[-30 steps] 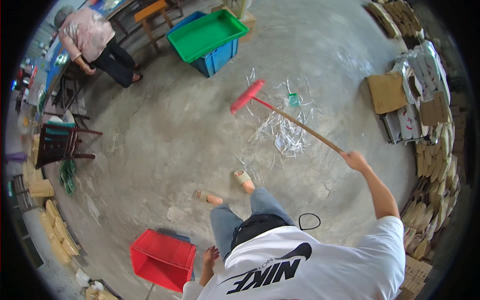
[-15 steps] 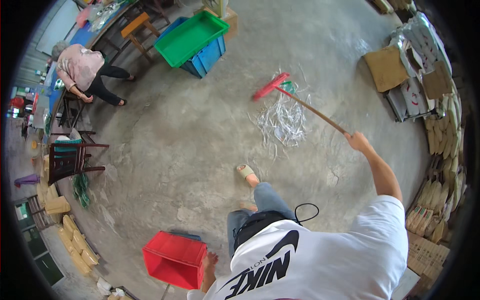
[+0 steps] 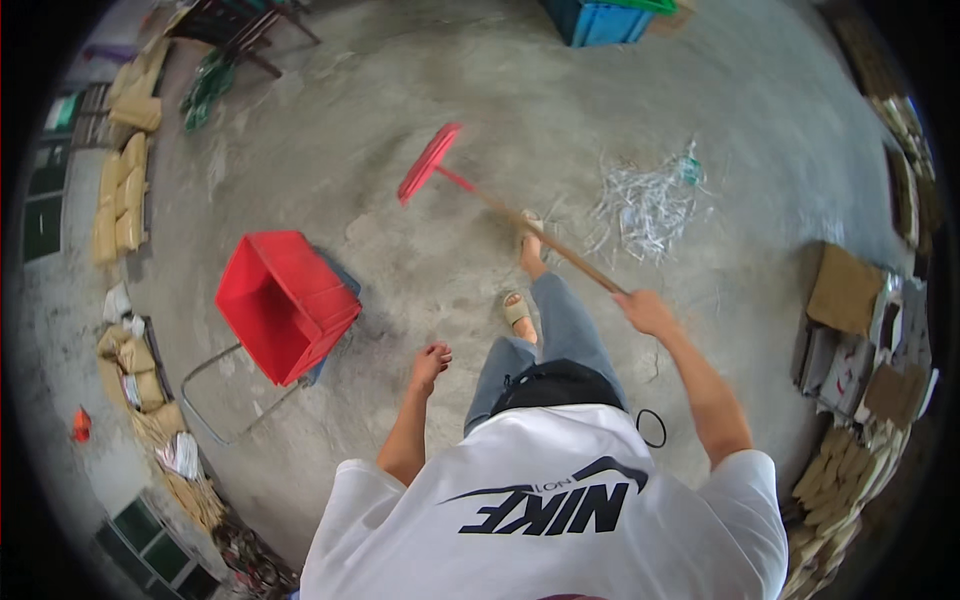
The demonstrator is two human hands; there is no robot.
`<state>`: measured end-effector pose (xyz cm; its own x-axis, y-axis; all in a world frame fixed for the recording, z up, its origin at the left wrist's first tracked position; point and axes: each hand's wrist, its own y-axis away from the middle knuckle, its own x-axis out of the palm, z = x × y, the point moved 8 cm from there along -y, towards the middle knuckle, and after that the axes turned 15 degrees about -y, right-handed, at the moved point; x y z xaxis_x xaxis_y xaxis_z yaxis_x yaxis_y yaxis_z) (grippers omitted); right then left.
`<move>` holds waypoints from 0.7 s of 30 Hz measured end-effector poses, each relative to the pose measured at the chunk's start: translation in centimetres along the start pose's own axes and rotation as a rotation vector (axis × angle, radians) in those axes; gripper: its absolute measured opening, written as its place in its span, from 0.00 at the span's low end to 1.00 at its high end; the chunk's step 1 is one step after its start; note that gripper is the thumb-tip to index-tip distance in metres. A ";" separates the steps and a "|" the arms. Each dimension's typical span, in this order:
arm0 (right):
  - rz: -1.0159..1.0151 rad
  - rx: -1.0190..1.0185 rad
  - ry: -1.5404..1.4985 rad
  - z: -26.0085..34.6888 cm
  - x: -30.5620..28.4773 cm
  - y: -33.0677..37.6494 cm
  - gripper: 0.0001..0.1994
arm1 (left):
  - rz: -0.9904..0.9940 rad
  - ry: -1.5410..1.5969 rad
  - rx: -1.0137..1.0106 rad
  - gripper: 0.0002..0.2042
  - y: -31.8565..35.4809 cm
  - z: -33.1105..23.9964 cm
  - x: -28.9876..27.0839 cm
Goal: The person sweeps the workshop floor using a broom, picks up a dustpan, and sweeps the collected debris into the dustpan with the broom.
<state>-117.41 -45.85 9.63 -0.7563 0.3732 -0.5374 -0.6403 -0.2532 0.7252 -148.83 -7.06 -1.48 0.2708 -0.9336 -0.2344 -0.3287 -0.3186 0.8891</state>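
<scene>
My right hand (image 3: 650, 312) is closed round the end of the wooden handle of a broom (image 3: 550, 243). The broom's red head (image 3: 428, 165) is ahead and to the left, beyond my feet; whether it touches the floor I cannot tell. My left hand (image 3: 431, 366) hangs beside my body with loosely curled fingers and nothing visible in it. Nearest to that hand is a red plastic bin (image 3: 325, 290), its mouth facing me and to the left. A loose heap of white, shiny strips (image 3: 645, 212) lies on the concrete right of the broom, with a green piece (image 3: 690, 170) at its edge.
Beside the red bin a bent metal bar (image 3: 205, 425) juts out over the floor. A blue crate (image 3: 600, 22) stands at the far edge. Brown packages (image 3: 125, 190) line the left; a cardboard box (image 3: 845, 290) and stacked bundles line the right. A dark chair (image 3: 235, 25) is far left.
My view has swung left, and I have stepped. The broom head has moved left, away from the strips. My left hand has come away from the red bin. The other person is out of view.
</scene>
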 end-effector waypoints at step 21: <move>-0.160 0.152 0.591 -19.8 -29.6 11.2 0.27 | -0.059 0.325 -0.449 0.12 15.9 31.4 16.1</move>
<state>-104.84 -77.42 25.14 -0.6271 -0.1713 -0.7599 -0.7582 -0.0896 0.6459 -178.10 -32.25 -3.44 0.5654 -0.7953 -0.2189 0.0940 -0.2015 0.9750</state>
